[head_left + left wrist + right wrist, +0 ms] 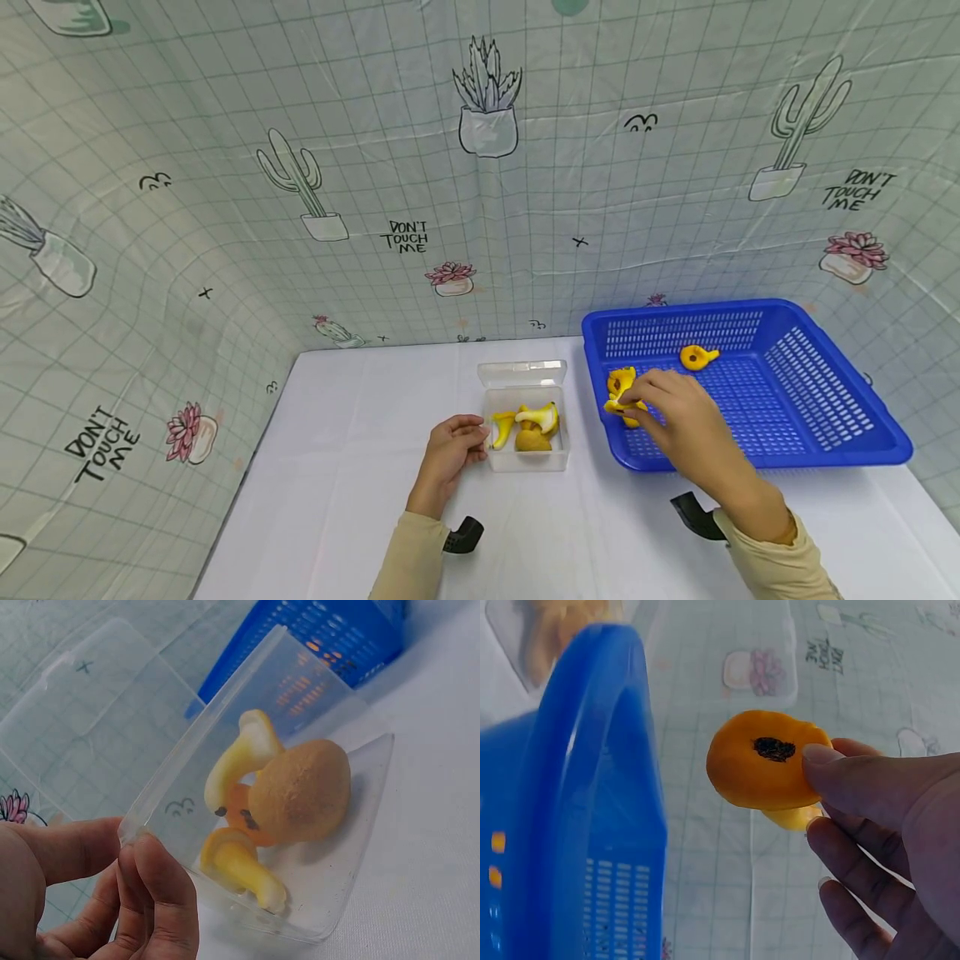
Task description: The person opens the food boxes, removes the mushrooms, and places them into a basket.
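Observation:
My left hand [453,454] pinches the left edge of a clear plastic box [529,462] between thumb and fingers. Inside the box lie several toy mushrooms: slim yellow ones [244,757] and a rounder one with a brown cap [304,791]. Over the left side of a blue plastic basket [750,460], my right hand [686,425] holds a yellow toy mushroom [742,765] by its cap edge. A black patch marks the flat cap that faces the right wrist camera. Another yellow mushroom [620,380] shows just behind the held one, partly hidden by the fingers.
The box's hinged lid [522,374] stands raised at the back. One more yellow mushroom [697,357] lies toward the back of the basket. Both box and basket rest on a white table [360,433], with a patterned cloth [375,167] hanging behind and at the sides.

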Action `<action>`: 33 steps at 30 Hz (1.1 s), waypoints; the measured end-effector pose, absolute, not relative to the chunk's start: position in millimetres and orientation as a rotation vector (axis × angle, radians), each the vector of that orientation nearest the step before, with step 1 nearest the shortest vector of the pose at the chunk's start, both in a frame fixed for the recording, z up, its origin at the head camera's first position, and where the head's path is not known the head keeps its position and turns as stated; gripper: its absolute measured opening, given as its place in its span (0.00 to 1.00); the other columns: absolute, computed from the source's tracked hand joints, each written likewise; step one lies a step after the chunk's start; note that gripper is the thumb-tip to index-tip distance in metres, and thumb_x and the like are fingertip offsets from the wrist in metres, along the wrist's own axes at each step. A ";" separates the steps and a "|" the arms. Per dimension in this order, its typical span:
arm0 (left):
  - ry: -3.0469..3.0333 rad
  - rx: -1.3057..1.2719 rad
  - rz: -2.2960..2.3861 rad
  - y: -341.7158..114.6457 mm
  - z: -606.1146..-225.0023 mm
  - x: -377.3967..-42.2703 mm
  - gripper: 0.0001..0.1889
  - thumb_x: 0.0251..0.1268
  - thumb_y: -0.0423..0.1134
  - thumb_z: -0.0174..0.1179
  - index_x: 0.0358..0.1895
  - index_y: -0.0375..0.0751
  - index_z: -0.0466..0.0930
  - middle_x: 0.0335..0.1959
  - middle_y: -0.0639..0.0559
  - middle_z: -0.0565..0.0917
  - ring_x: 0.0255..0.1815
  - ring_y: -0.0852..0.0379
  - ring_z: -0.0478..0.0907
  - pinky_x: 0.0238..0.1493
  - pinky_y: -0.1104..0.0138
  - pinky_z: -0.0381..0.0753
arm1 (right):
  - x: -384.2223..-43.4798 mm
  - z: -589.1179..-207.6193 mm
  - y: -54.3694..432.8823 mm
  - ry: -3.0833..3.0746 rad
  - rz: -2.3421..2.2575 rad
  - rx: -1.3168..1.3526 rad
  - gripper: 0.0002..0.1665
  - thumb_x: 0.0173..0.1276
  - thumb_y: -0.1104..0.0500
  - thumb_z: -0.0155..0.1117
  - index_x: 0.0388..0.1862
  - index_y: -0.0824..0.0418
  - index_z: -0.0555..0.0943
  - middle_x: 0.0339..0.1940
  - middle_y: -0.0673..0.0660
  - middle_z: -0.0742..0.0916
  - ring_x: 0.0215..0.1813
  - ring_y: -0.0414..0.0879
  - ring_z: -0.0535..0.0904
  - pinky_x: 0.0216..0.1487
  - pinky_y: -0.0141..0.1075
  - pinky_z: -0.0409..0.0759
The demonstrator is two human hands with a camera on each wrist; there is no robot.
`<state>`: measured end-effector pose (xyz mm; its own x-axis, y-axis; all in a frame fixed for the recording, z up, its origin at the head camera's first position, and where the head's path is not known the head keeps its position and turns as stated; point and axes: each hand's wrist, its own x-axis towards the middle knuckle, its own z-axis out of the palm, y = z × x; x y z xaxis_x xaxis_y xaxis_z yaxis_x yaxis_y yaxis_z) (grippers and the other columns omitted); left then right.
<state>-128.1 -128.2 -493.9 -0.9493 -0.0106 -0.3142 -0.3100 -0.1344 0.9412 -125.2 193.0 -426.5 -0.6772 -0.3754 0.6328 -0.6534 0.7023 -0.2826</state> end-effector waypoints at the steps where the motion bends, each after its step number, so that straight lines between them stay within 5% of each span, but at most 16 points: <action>1: 1.920 -0.364 2.196 -128.2 -493.6 -127.9 0.15 0.73 0.25 0.62 0.58 0.21 0.74 0.30 0.55 0.80 0.27 0.63 0.76 0.29 0.75 0.82 | -125.1 -426.0 196.2 -2.373 0.674 0.774 0.24 0.43 0.77 0.86 0.36 0.57 0.87 0.37 0.49 0.87 0.42 0.48 0.83 0.46 0.51 0.82; 16: 1.909 -0.365 2.203 -128.5 -493.5 -127.3 0.15 0.73 0.25 0.62 0.58 0.21 0.75 0.30 0.55 0.80 0.28 0.62 0.76 0.30 0.75 0.82 | -123.3 -430.1 251.4 -2.511 0.589 0.573 0.19 0.49 0.74 0.84 0.36 0.59 0.87 0.36 0.54 0.87 0.40 0.57 0.82 0.43 0.58 0.78; 33: 1.903 -0.348 2.208 -128.6 -493.2 -127.1 0.16 0.73 0.25 0.62 0.58 0.21 0.74 0.31 0.55 0.81 0.28 0.63 0.76 0.30 0.75 0.83 | -122.5 -437.3 292.1 -2.585 0.524 0.442 0.18 0.51 0.73 0.84 0.41 0.67 0.89 0.35 0.59 0.87 0.37 0.57 0.80 0.34 0.47 0.77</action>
<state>-127.1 -128.6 -493.2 -0.9509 0.0021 -0.3094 -0.3063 -0.1472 0.9405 -122.5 292.1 -437.3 -0.8409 -0.2142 0.4970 -0.3909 0.8755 -0.2840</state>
